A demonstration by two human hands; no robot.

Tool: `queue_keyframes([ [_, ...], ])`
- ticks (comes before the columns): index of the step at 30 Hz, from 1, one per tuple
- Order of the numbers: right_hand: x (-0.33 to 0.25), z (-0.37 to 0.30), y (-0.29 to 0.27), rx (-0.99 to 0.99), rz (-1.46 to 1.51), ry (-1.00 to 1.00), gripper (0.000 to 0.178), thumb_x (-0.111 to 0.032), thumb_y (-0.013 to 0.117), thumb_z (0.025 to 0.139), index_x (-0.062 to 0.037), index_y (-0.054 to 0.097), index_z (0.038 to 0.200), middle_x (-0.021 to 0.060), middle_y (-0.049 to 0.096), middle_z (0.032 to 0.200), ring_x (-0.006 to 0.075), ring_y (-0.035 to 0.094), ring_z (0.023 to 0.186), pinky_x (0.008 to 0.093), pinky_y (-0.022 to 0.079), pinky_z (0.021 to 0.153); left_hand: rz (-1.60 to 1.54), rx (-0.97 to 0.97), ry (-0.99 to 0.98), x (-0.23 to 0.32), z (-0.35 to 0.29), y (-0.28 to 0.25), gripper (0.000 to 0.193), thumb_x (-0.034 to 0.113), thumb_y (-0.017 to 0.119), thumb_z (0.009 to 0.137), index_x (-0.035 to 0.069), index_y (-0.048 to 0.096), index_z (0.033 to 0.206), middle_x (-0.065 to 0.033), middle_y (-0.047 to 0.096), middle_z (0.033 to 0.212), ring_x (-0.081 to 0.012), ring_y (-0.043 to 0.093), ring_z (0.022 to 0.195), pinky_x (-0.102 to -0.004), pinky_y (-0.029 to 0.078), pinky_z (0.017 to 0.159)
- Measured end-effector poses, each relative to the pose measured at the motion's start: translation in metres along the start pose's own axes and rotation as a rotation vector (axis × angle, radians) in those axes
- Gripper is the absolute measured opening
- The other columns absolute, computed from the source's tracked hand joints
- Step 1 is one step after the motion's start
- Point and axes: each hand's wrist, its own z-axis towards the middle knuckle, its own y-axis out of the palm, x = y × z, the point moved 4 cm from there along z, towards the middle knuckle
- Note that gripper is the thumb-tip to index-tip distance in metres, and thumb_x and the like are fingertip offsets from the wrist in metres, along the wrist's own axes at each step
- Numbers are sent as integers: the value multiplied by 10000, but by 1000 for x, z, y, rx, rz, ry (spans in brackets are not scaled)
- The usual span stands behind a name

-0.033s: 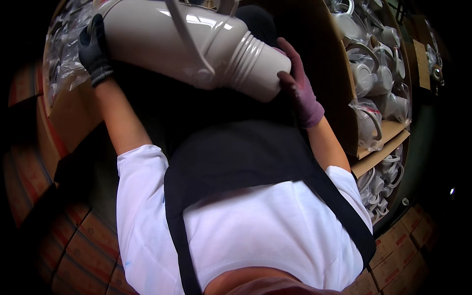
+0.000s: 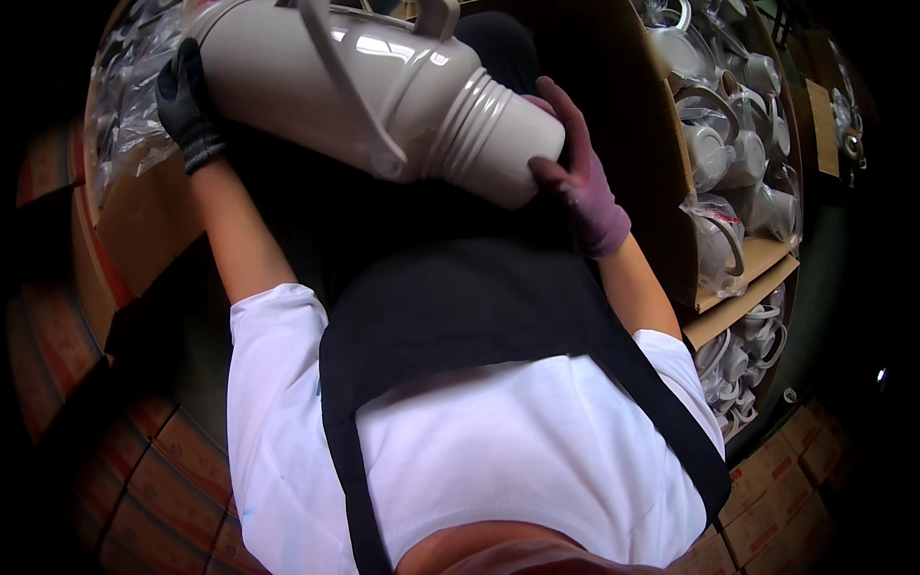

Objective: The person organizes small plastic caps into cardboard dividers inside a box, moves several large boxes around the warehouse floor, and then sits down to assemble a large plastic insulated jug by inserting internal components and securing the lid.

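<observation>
A large glossy off-white vacuum flask (image 2: 316, 81) lies tilted across the top, its ribbed neck and cap end lower and to the right. My left hand (image 2: 187, 105), in a dark glove, holds the base end at the left. In a mauve glove, my right hand (image 2: 580, 182) grips the end of the cap between thumb and fingers. A pale carrying handle (image 2: 350, 91) crosses the flask's near side, hinged at the neck. The side grip (image 2: 438, 17) shows on the far side. The flask's base is partly cut off by the picture's upper edge.
To the right, an open cardboard carton (image 2: 661, 144) stands beside stacked off-white jug parts in clear bags (image 2: 738, 144). Clear plastic wrapping (image 2: 129, 105) covers goods at the left. Reddish-brown cartons (image 2: 177, 479) are stacked at lower left, with more cartons (image 2: 776, 489) at lower right.
The flask has shifted slightly down and left at its cap end, and its carrying handle has swung a little left. Both hands have moved slightly with it and keep their hold.
</observation>
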Motion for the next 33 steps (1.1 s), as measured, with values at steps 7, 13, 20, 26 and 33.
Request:
queue_keyframes([
  [7, -38, -16, 43, 56, -1014, -1195, 483, -286, 745, 720, -264, 572, 1170, 71, 505, 1151, 289, 521, 1089, 439, 451, 936, -724, -57, -303, -110, -16, -25, 408, 424, 500, 936, 77, 573, 1138, -83, 593, 1153, -206, 543, 1038, -376, 458, 870],
  [13, -9, -21, 24, 13, -1081, -1103, 530, -336, 759, 708, -229, 545, 1181, 60, 517, 1195, 285, 526, 1094, 450, 414, 974, -856, 62, -612, 1, -38, 36, 356, 395, 467, 928, 71, 580, 1023, -96, 605, 1061, -242, 561, 960, -392, 454, 844],
  [20, -47, 10, 28, 187, -933, -525, 953, -535, 806, 608, 17, 428, 1288, 206, 510, 1246, 383, 526, 1127, 447, 414, 976, -425, 50, 60, -26, 3, 33, 308, 324, 506, 943, 51, 572, 815, 0, 518, 741, -98, 468, 614, -271, 365, 542],
  [26, -35, 33, 18, 54, -1092, -159, 1018, -636, 774, 581, 10, 446, 1296, 183, 559, 1172, 339, 565, 1058, 431, 450, 922, -338, 106, 234, -28, 0, 40, 346, 291, 559, 945, 55, 544, 692, 62, 458, 601, -22, 385, 486, -201, 255, 423],
  [33, -24, 43, 2, 56, -660, -92, 907, -597, 806, 577, 29, 550, 1181, 180, 587, 1103, 295, 591, 1011, 391, 465, 906, -467, 153, 156, -32, -3, 42, 343, 287, 553, 955, 16, 604, 751, 37, 510, 611, -49, 433, 499, -222, 312, 452],
])
